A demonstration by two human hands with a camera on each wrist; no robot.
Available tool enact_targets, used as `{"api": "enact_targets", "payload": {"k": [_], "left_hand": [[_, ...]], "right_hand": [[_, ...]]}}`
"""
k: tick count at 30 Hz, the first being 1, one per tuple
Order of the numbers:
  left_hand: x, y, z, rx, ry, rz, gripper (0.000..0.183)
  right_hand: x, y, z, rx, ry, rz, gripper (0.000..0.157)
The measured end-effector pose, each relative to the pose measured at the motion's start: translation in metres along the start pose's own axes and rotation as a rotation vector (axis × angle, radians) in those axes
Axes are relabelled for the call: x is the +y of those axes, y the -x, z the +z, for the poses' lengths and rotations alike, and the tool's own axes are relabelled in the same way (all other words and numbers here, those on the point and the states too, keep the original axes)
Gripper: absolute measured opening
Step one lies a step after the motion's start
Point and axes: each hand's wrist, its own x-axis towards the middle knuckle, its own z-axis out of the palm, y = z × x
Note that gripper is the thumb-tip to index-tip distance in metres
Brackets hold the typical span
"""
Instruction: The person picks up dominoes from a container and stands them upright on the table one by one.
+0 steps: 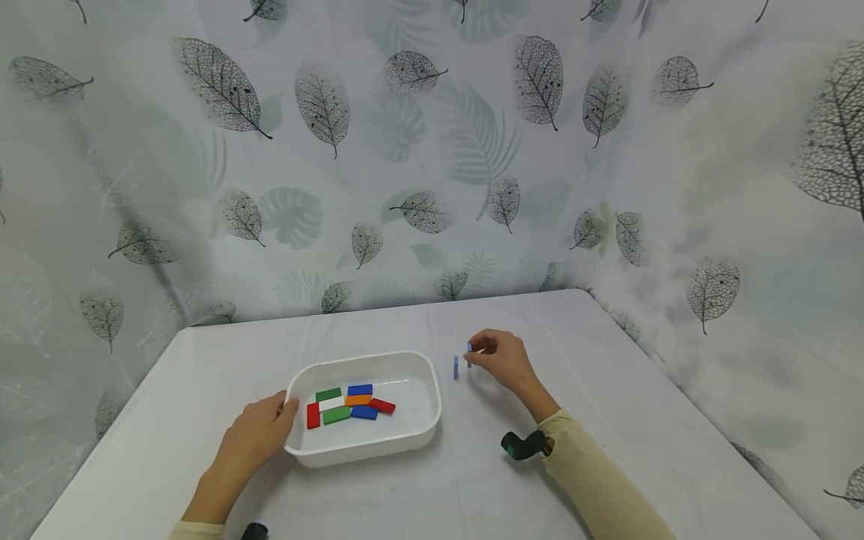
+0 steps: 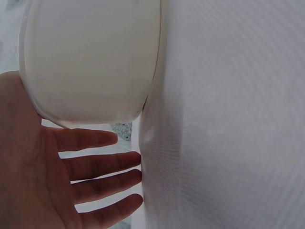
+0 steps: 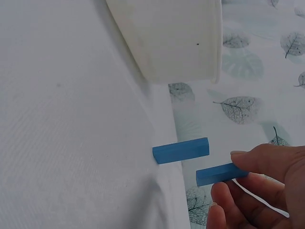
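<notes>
My right hand pinches a blue block between thumb and fingers, holding it on end. A second blue block stands upright on the table just left of it; a narrow gap shows between the two in the right wrist view. At the left end of the white tray, my left hand rests with its thumb at the rim. Seen from the left wrist, the fingers of that hand are straight and spread beside the tray wall, and its thumb is hidden.
Several small blocks lie flat inside the tray: red, white, green, blue and orange. White cloth covers the table. A leaf-patterned curtain surrounds its back and sides.
</notes>
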Motion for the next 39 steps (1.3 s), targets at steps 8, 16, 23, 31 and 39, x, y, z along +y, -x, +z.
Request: {"api": "enact_targets", "payload": {"k": [8,16,23,31,39], "left_hand": [[0.002,0.001,-0.001,-0.002,0.005,-0.005,0.047],[0.002,0.002,-0.001,0.006,0.004,-0.002,0.046],[0.0,0.001,-0.001,0.008,0.0,0.002,0.044],[0.0,0.0,0.0,0.005,-0.011,-0.001,0.049],[0.0,0.0,0.0,0.0,-0.005,-0.004,0.049]], "right_hand": [[0.008,0.0,0.002,-0.027,-0.017,0.009,0.016],[0.01,0.001,0.007,-0.054,0.002,0.037,0.016],[0.01,0.003,0.009,-0.073,0.003,0.067,0.017],[0.012,0.003,0.01,-0.08,-0.002,0.077,0.021],[0.008,0.003,0.006,-0.108,0.02,0.066,0.029]]}}
